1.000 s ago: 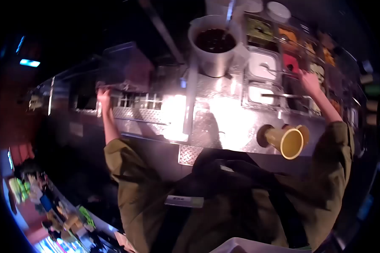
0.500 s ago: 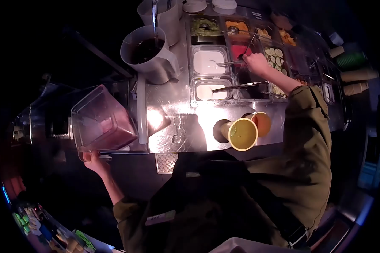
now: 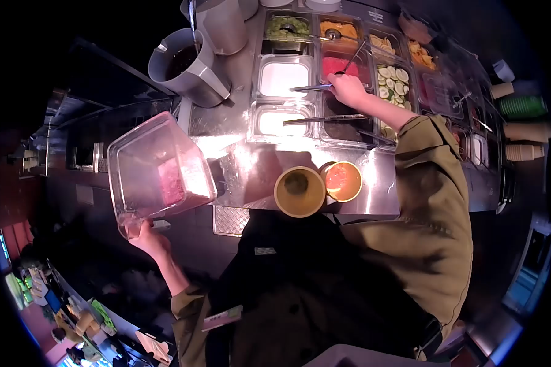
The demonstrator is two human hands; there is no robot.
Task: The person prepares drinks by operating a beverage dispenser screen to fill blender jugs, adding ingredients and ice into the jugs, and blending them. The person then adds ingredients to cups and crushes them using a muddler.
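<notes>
My left hand (image 3: 149, 240) is closed around the handle of a clear square-sided jar (image 3: 125, 165), tilted on its side, with pinkish residue inside. Over the food wells, my right hand (image 3: 349, 92) is closed on the metal handle of a spoon (image 3: 309, 88). The spoon's far end reaches into a tub of white contents (image 3: 283, 79); its bowl is not visible. Just beyond my fingers is a well of red-pink food (image 3: 341, 64) with a dark-handled utensil (image 3: 356, 56). On the counter's near edge stand a yellowish cup (image 3: 300, 202) and an orange-filled cup (image 3: 343, 181), side by side.
A second white tub (image 3: 275, 123) has a metal utensil across it. Wells of sliced green-rimmed pieces (image 3: 393, 82), orange chunks (image 3: 338, 29) and green food (image 3: 286, 26) lie beyond. A large jug (image 3: 196, 79) with dark liquid stands left. Stacked cups (image 3: 523, 131) are at far right.
The head view has shifted, so the counter and cups appear farther left. The clear jar has moved rightward, closer to the counter. My right hand stays at the spoon handle.
</notes>
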